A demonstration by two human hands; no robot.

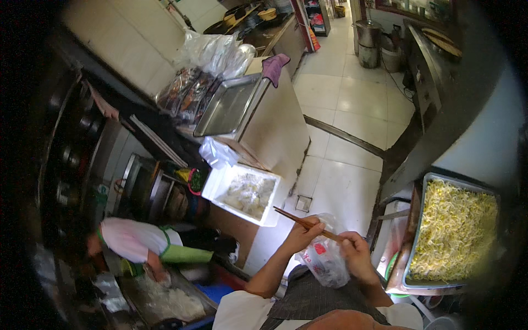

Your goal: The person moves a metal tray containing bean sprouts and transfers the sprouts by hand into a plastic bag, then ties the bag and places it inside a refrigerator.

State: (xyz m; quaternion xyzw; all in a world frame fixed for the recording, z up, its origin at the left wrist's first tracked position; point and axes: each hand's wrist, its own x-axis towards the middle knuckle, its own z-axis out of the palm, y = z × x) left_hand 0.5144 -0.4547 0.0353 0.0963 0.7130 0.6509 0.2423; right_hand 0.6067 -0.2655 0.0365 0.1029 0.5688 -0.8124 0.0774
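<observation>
A pair of brown wooden chopsticks (291,215) slants across in front of me, the thin ends pointing to the upper left. My left hand (302,236) is closed around them along their length. Between my hands hangs a clear plastic bag (325,264) with red print. My right hand (356,254) is closed at the bag's right side, its fingers beside the thick ends of the chopsticks. Whether those fingers also grip the chopsticks is unclear. Just ahead on the left, a white foam box (217,184) holds pale contents in clear plastic.
At right stands a tray (408,272) of bean sprouts (454,234). A metal tray (230,104) and bagged goods (190,93) rest on the counter ahead. A co-worker (135,239) bends over a tub of white food (170,302) at left. Pale floor tiles (344,181) run ahead.
</observation>
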